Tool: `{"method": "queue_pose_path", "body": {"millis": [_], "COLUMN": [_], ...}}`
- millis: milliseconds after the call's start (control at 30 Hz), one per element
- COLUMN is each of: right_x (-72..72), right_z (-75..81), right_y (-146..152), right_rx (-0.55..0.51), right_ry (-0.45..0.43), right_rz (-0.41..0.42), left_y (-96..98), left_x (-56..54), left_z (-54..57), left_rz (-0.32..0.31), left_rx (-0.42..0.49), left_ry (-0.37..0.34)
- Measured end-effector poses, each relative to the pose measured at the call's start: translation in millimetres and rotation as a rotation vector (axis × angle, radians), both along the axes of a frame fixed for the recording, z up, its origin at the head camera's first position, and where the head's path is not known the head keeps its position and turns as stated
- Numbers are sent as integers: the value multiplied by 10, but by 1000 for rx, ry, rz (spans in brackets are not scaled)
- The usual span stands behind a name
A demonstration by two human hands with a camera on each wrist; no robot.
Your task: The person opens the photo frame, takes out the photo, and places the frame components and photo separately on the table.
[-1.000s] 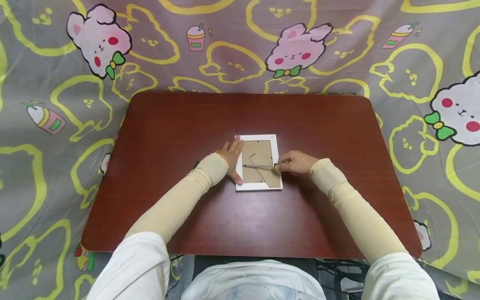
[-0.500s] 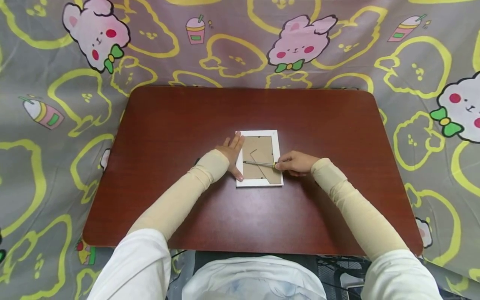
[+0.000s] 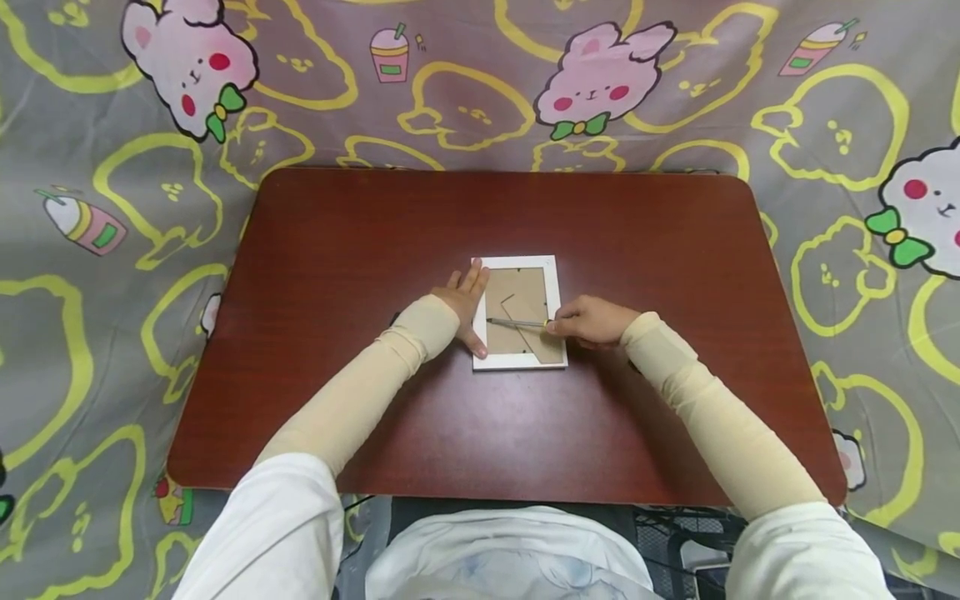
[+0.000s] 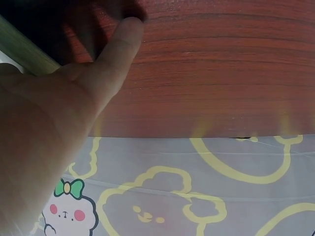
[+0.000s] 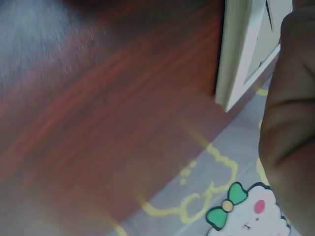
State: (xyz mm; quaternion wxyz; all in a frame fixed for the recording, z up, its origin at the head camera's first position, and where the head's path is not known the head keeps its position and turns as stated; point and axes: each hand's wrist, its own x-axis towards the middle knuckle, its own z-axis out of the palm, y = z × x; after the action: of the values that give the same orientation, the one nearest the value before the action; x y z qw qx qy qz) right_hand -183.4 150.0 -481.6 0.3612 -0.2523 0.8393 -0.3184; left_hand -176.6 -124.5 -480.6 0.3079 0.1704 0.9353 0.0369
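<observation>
A white picture frame lies back side up on the table, showing its tan backing board and a slanted stand leg. My left hand rests spread over the frame's left border, fingers and thumb extended. My right hand grips a screwdriver by its handle, mostly hidden in the fist, with some yellow showing. Its shaft crosses the backing board, and the tip is at the left inner edge, beside my left palm. In the right wrist view, the frame's side appears beside the curled hand.
The reddish-brown table extends around the frame on all sides. Behind it hangs a grey cloth with cartoon prints. Small dark tabs stand along the backing board's edges. Below the table's front edge, a black mesh item shows at right.
The head view has tilted slightly, so the table sits higher in it. My right hand and the screwdriver handle have shifted slightly toward me relative to the frame; the left hand stays in place.
</observation>
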Motion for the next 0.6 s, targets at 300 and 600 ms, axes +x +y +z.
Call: {"method": "queue_pose_path", "body": {"millis": [300, 600], "right_x": [56, 126], "right_z": [248, 627], "right_y": [-171, -457], "right_rx": [91, 167], "right_ry": [345, 338], "right_rz": [146, 218], "left_y": [31, 10], "left_x": [-6, 2], "left_z": [36, 45], "left_rz": [-10, -14], "left_rx": [2, -14], "left_ry": [9, 3]}}
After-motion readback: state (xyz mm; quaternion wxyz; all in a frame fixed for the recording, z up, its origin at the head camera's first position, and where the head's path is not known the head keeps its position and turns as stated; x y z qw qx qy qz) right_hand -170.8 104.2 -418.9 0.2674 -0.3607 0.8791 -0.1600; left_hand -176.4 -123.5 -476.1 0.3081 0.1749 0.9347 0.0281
